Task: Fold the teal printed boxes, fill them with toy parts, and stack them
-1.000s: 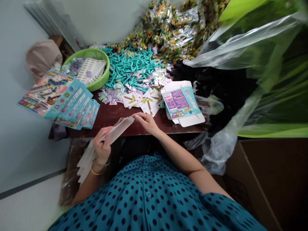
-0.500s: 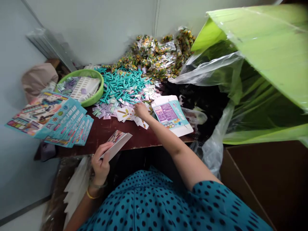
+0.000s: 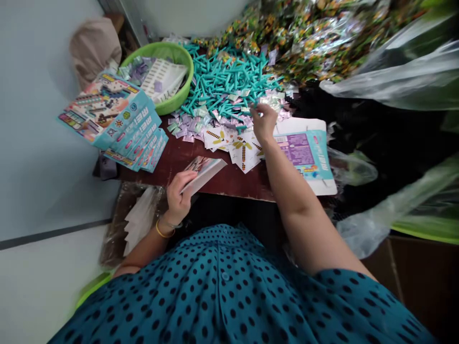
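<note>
My left hand (image 3: 179, 195) is closed round a small printed carton (image 3: 206, 173), held tilted just over the table's front edge, its white side toward me. Farther out, my right hand (image 3: 264, 122) hovers at the near edge of the heap of teal plastic sticks (image 3: 229, 79), among small pale sachets (image 3: 191, 125). Its fingers are bent together; whatever lies between them is too small to make out. Below that hand lie white cards (image 3: 244, 154) with yellow and black figures. Beside my right forearm rests an unfolded teal and purple carton (image 3: 315, 157), partly covered by the arm.
Stacked printed cartons (image 3: 118, 122) stand at the table's left. Behind them is a green basket (image 3: 189, 71) with sachets and printed sheets. Bagged orange and green pieces (image 3: 308, 43) pile up along the back. Clear plastic (image 3: 398, 91) hangs at the right.
My right hand has gone from the white cards to the edge of the teal sticks and sachets. The left hand still grips its carton. The view has shifted, moving everything rightward.
</note>
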Available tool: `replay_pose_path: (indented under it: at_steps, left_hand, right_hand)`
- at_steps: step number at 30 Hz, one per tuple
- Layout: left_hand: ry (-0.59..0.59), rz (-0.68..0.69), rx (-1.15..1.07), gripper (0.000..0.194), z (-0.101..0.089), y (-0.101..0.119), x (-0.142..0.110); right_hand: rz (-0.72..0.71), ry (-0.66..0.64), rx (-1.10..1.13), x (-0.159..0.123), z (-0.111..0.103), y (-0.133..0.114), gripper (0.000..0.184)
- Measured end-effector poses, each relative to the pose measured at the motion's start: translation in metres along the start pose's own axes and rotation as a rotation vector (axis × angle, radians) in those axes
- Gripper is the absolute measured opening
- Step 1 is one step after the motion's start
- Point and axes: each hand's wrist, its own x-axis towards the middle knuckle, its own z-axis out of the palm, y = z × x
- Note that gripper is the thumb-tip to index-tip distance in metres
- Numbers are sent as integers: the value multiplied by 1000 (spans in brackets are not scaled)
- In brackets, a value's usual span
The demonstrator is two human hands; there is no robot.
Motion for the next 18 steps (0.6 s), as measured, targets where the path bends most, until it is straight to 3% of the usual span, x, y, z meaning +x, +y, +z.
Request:
replay_pose_path:
  at_steps: [2, 4, 6, 8, 10, 12, 14, 15, 18]
  left_hand:
    - [-126, 26, 59, 38, 8, -14, -4]
    - [-248, -8, 98, 44, 18, -30, -7]
    - [-335, -106, 3, 63, 31, -40, -10]
    - [-363, -273, -307, 78, 43, -43, -11]
    - [-329, -506, -698, 75, 52, -41, -8]
    - [-216, -746, -953, 60, 56, -39, 0]
    - [-94, -924, -1036, 38, 55, -42, 12]
    - [-54, -985, -1050, 30, 53, -44, 17]
    - [-22, -1076, -1073, 22, 43, -49, 28]
  right_hand:
    - [-20, 97, 85, -3, -27, -11, 51]
    - [-10, 166, 158, -24, -57, -33, 51]
    - [-14, 222, 250, -67, -79, -61, 40]
    - [-122, 192, 354, -125, -86, -90, 26]
    - [-309, -80, 450, -183, -78, -115, 23]
    - [-495, -397, 569, -220, -62, -132, 22]
    - [-603, -554, 641, -222, -45, -137, 26]
    - [-587, -540, 630, -210, -36, -135, 29]
    - [-271, -316, 342, -135, -11, -115, 37]
